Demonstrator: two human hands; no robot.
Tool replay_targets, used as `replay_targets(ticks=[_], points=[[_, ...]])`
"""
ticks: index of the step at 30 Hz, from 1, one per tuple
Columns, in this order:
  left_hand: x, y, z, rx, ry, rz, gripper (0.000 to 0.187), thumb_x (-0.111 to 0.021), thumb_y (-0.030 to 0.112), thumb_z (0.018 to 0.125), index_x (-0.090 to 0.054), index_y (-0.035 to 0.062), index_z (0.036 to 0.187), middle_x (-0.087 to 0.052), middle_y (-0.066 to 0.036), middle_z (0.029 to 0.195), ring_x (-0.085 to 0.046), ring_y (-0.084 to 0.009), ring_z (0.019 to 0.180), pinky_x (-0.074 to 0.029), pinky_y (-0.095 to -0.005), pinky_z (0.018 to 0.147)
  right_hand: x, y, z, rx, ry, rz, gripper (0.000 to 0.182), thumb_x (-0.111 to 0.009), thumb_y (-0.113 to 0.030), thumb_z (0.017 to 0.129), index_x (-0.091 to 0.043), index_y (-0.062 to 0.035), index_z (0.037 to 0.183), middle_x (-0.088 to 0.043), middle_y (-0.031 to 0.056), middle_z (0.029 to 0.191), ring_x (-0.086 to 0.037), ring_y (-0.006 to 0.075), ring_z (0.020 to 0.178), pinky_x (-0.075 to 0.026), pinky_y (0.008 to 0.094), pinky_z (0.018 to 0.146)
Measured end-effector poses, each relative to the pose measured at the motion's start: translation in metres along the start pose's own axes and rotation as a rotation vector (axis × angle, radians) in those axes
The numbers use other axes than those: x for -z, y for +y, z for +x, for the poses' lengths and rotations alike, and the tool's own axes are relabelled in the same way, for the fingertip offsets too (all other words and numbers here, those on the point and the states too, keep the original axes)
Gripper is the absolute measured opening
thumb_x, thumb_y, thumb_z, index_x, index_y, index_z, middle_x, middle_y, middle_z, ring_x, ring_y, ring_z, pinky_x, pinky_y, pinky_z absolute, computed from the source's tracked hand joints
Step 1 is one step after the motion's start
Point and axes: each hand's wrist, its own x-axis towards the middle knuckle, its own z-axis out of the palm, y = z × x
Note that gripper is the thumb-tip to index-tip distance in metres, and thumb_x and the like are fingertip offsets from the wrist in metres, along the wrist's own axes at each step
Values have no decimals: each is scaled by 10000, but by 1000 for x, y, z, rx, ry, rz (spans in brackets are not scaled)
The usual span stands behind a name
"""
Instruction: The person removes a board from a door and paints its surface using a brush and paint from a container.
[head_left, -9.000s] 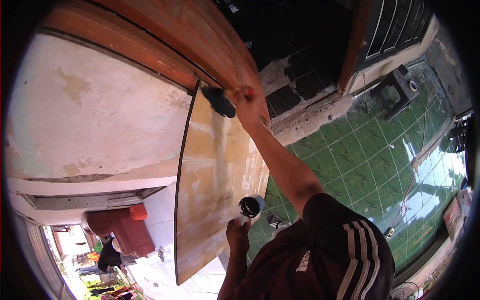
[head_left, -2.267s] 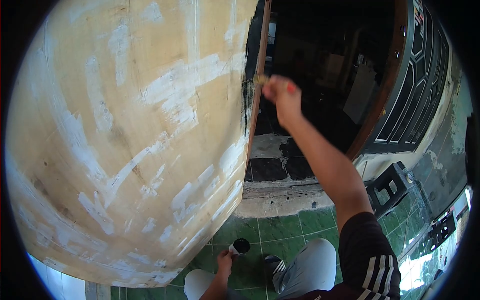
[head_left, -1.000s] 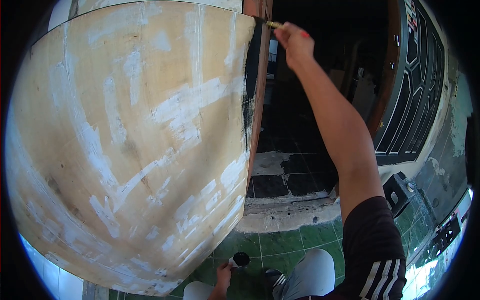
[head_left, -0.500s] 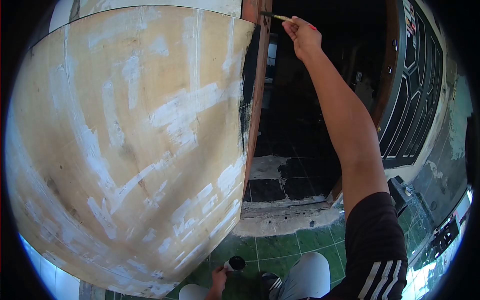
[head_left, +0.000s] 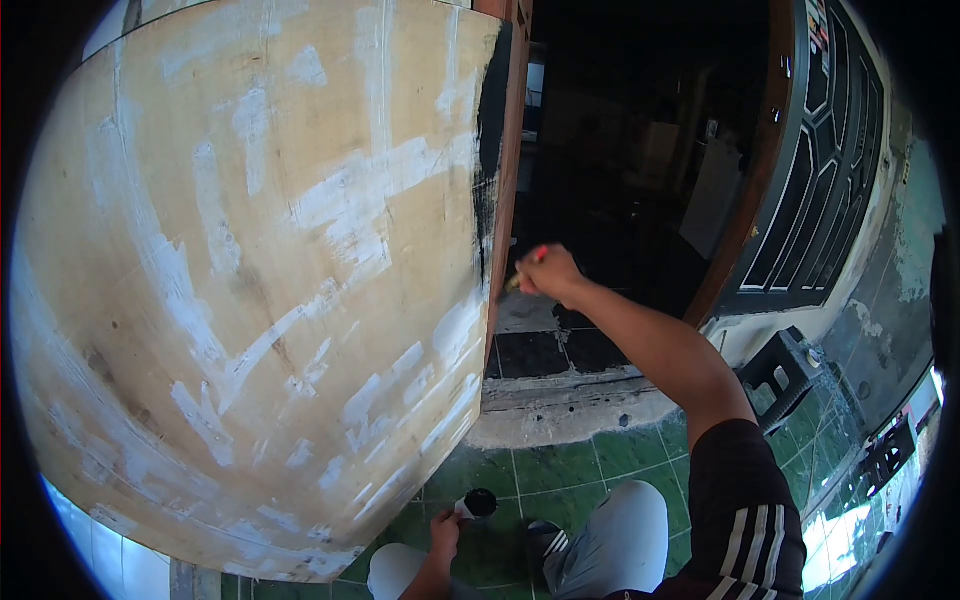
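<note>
My right hand [head_left: 548, 272] is closed around a paintbrush [head_left: 513, 283], its tip beside the right edge of a pale wooden panel [head_left: 270, 330]. Whether the bristles touch the edge cannot be made out. White filler patches cover the panel, and a strip of black paint [head_left: 491, 110] runs down the upper part of its right border. Low down, between my knees and the panel, my left hand [head_left: 444, 532] grips a small white cup [head_left: 463, 509] with black paint [head_left: 481, 502] in it.
Behind the panel is a dark doorway with a reddish-brown frame [head_left: 740, 240] and a worn concrete sill [head_left: 570, 425]. A dark door with white lines [head_left: 815, 190] stands at right, above a dark plastic stool [head_left: 783, 375]. Green tiles [head_left: 565, 470] cover the floor.
My right hand has come down with the paintbrush from the top of the doorway to about mid-height of the panel's edge. The cup in my left hand has risen slightly.
</note>
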Motion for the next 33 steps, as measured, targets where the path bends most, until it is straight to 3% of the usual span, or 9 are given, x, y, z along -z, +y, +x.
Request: replay_targets(ticks=[4,8,11,15,19,21,24,28,33], points=[[-1,1,-1,12,-2,18,277,-634,131,954,-639,-108,1094,-678,-152,995,-684,-232,882,-569,-337,768,19,-117,25,350,245,149,141,-650,-132,912,-707,-5,890,-692,88,731,-659,145,617,-522,279,583],[-4,-5,6,10,5,-6,266,-626,121,957,-638,-105,1098,-675,-149,1001,-684,-234,885,-569,-333,770,39,-187,2,585,254,1017,113,-650,-68,923,-646,16,1000,-689,122,825,-684,166,700,-574,256,688],[-7,-8,9,14,-14,15,252,-620,114,959,-645,-103,1086,-678,-144,988,-684,-229,885,-565,-323,768,21,-152,-9,534,216,1267,166,-685,-73,918,-621,0,1053,-676,110,918,-689,163,797,-597,264,755],[-11,-8,8,1,-54,57,244,-618,117,962,-655,-98,1069,-682,-136,975,-682,-218,881,-559,-313,762,-78,17,-22,-3,159,1368,142,-645,-102,952,-618,-65,1086,-680,59,976,-688,191,910,-595,314,854],[-13,-6,4,-12,-71,39,254,-621,131,963,-658,-95,1072,-683,-130,974,-679,-208,873,-555,-311,765,-120,151,-73,-402,290,749,86,-690,-86,889,-662,-16,849,-712,92,877,-709,216,736,-623,338,694],[-12,-3,2,0,-62,30,259,-625,137,963,-657,-96,1073,-683,-130,979,-679,-210,874,-554,-315,777,-110,147,-66,-353,310,432,137,-671,-134,882,-681,-25,800,-706,82,766,-686,198,636,-607,333,635],[-5,-6,6,3,-62,35,270,-630,142,962,-651,-99,1083,-681,-135,996,-677,-214,889,-554,-321,799,-73,53,-50,30,210,-116,226,-652,-199,857,-694,-30,712,-681,78,610,-673,178,553,-573,330,598],[-3,-4,5,-21,-50,53,271,-618,123,956,-634,-101,1108,-671,-155,1029,-686,-248,929,-583,-338,818,-33,-81,-8,292,358,-104,215,-653,-187,848,-722,-18,735,-704,128,656,-718,202,631,-555,341,599],[-1,-5,8,-15,-54,30,282,-625,140,964,-637,-106,1101,-673,-150,1033,-679,-230,927,-562,-328,825,8,-111,-4,495,231,1090,122,-638,-34,913,-657,28,1017,-697,120,891,-690,182,761,-582,285,703]])
